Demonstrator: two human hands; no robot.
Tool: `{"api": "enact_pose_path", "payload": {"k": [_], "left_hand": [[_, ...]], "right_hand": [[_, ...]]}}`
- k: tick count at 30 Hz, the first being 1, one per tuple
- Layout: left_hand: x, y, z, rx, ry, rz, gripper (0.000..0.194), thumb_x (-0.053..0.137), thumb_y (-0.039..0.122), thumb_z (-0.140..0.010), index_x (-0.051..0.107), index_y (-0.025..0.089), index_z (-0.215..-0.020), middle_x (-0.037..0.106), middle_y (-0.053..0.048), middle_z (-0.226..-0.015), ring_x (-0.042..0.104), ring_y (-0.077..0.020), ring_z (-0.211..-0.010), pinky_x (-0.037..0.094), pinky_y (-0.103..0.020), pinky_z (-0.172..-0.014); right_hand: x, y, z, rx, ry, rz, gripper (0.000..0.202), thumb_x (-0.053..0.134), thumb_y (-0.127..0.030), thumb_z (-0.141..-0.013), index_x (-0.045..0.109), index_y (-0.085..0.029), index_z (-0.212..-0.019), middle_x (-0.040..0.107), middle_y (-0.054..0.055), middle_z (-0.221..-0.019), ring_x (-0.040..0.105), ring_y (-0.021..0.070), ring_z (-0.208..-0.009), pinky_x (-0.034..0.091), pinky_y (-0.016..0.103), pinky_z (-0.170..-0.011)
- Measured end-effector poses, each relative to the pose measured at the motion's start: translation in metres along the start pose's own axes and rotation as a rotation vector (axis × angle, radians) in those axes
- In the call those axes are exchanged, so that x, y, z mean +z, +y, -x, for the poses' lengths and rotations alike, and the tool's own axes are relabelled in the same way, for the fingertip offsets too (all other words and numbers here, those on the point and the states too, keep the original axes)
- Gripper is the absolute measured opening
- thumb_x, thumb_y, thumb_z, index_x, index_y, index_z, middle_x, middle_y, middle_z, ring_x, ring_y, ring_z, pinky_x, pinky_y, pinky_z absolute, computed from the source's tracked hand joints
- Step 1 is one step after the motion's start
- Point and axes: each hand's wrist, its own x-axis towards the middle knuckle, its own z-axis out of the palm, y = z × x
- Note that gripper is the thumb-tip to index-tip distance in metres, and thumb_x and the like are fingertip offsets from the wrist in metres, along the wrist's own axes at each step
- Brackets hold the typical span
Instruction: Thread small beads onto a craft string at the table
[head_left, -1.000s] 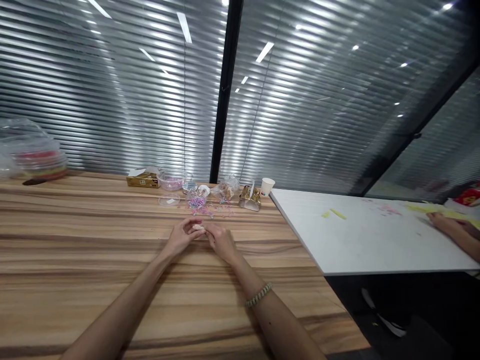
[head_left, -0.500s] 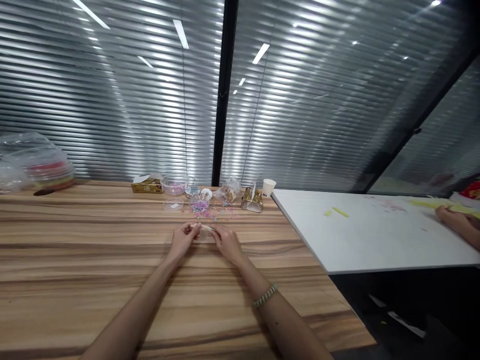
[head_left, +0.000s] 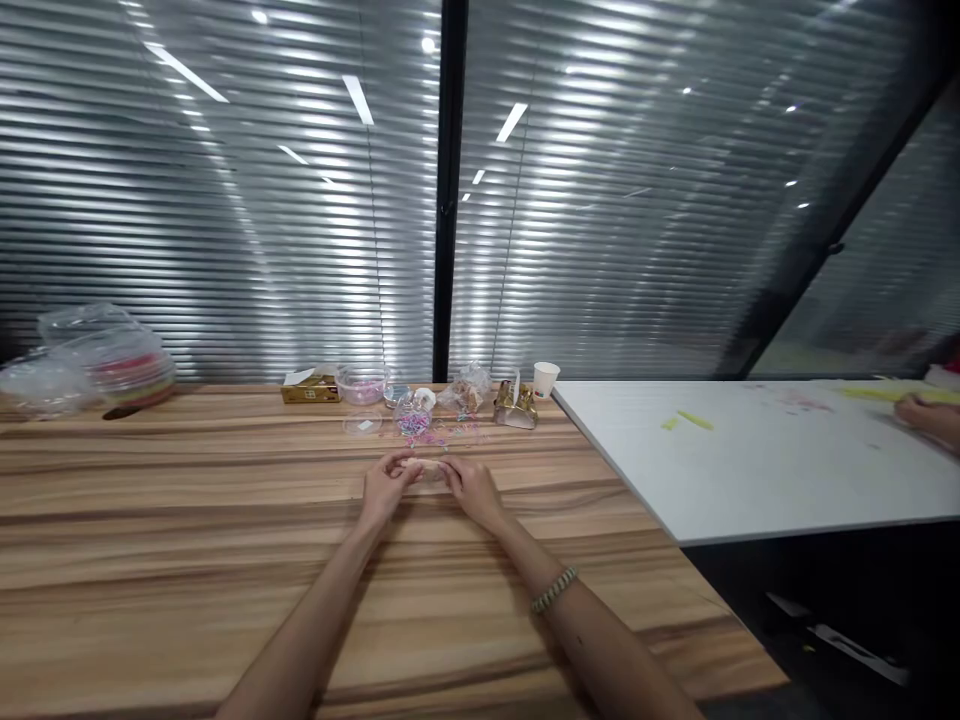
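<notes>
Both hands meet over the striped wooden table (head_left: 225, 560). Between them is a small pale strip (head_left: 424, 463), its exact nature too small to tell. My left hand (head_left: 386, 484) pinches its left end. My right hand (head_left: 472, 487), with a beaded bracelet farther up the arm, grips the right end. Just beyond the hands lie scattered pink, purple and teal bits (head_left: 450, 432) and a clear cup (head_left: 412, 418) of similar bits. A round clear lid (head_left: 362, 423) rests flat to the cup's left.
Along the back stand a gold tissue box (head_left: 311, 390), a clear tub (head_left: 360, 388), crumpled plastic (head_left: 469, 388), a gold packet (head_left: 515, 408) and a paper cup (head_left: 546, 377). Stacked containers (head_left: 131, 370) sit far left. At the white table (head_left: 750, 480), another person's hand (head_left: 926, 415) touches yellow material.
The view has shifted a little, so the table items appear farther right. Both my hands keep hold of the pale strip. The other person's hand shows less at the right edge.
</notes>
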Motion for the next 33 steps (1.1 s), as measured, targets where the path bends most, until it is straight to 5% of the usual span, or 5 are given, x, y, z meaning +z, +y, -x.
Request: {"api": "enact_pose_path", "payload": {"k": [6, 15, 24, 33], "left_hand": [[0.000, 0.005, 0.000, -0.067, -0.032, -0.028, 0.048, 0.080, 0.035, -0.044, 0.062, 0.012, -0.081, 0.065, -0.002, -0.060, 0.061, -0.0150, -0.057, 0.050, -0.027, -0.062], [-0.008, -0.002, -0.009, 0.221, -0.138, -0.360, 0.027, 0.066, 0.039, -0.061, 0.062, 0.014, -0.071, 0.060, -0.001, -0.055, 0.056, -0.0149, -0.051, 0.043, -0.024, -0.052], [-0.012, 0.000, -0.004, 0.493, -0.141, -0.658, 0.018, 0.057, 0.034, -0.073, 0.063, 0.017, -0.078, 0.064, -0.004, -0.074, 0.055, -0.0158, -0.066, 0.042, -0.025, -0.063], [-0.014, -0.001, -0.006, 0.458, -0.129, -0.684, 0.019, 0.064, 0.036, -0.067, 0.065, 0.019, -0.075, 0.065, -0.004, -0.070, 0.055, -0.0172, -0.062, 0.041, -0.026, -0.061]], "right_hand": [[0.000, 0.002, -0.001, 0.029, -0.002, 0.025, 0.027, 0.038, -0.028, -0.093, 0.064, -0.020, -0.089, 0.067, 0.003, -0.075, 0.060, 0.0137, -0.068, 0.037, 0.019, -0.063], [0.000, 0.001, -0.006, 0.092, 0.057, -0.101, 0.046, 0.031, -0.040, -0.093, 0.062, -0.018, -0.066, 0.063, 0.002, -0.061, 0.056, 0.0131, -0.056, 0.034, 0.020, -0.055], [0.004, 0.003, -0.008, 0.126, 0.064, -0.222, 0.055, 0.027, -0.050, -0.091, 0.052, -0.018, -0.055, 0.052, -0.001, -0.051, 0.047, 0.0117, -0.050, 0.029, 0.021, -0.051], [0.005, 0.005, -0.009, 0.168, 0.049, -0.268, 0.059, 0.024, -0.055, -0.090, 0.049, -0.018, -0.052, 0.048, -0.002, -0.046, 0.046, 0.0116, -0.047, 0.030, 0.021, -0.050]]}}
